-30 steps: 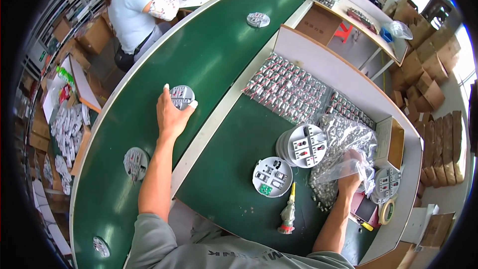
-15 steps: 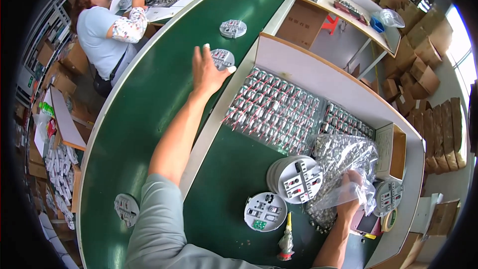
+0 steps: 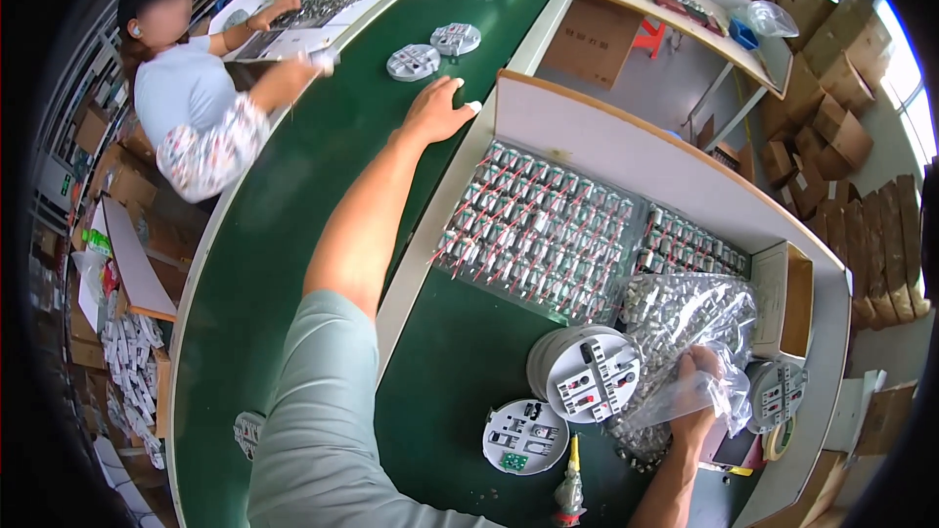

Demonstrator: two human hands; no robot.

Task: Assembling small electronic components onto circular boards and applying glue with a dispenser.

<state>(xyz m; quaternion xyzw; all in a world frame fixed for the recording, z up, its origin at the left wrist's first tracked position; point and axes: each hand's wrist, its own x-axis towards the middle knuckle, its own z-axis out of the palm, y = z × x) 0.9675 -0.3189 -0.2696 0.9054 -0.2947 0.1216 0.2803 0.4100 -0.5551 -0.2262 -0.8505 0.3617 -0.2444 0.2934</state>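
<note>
My left hand [image 3: 440,115] is stretched over the green belt, fingers apart and holding nothing. Just beyond its fingertips lies a round grey plastic housing [image 3: 413,62], close beside a second round housing [image 3: 456,37]. At the right, my right hand [image 3: 696,381] is closed on a clear plastic bag [image 3: 685,308] full of small metal parts; its fingertips are partly hidden by the film. Left of the bag stands a stack of round housings [image 3: 593,373]. In front of it, a single housing [image 3: 525,437] with a small green board lies on the bench, next to a yellow-tipped screwdriver-like tool [image 3: 569,489].
Rows of small motors with red wires [image 3: 538,225] cover the bench's far side, below a low partition [image 3: 626,142]. An open carton [image 3: 782,298] and a tape roll [image 3: 780,437] are at the right. Across the belt, a co-worker [image 3: 186,88] extends an arm towards it.
My left hand has let go of the housing and drawn slightly back. That housing now lies farther up the belt, beside another one. The co-worker has turned and swung an arm towards the belt.
</note>
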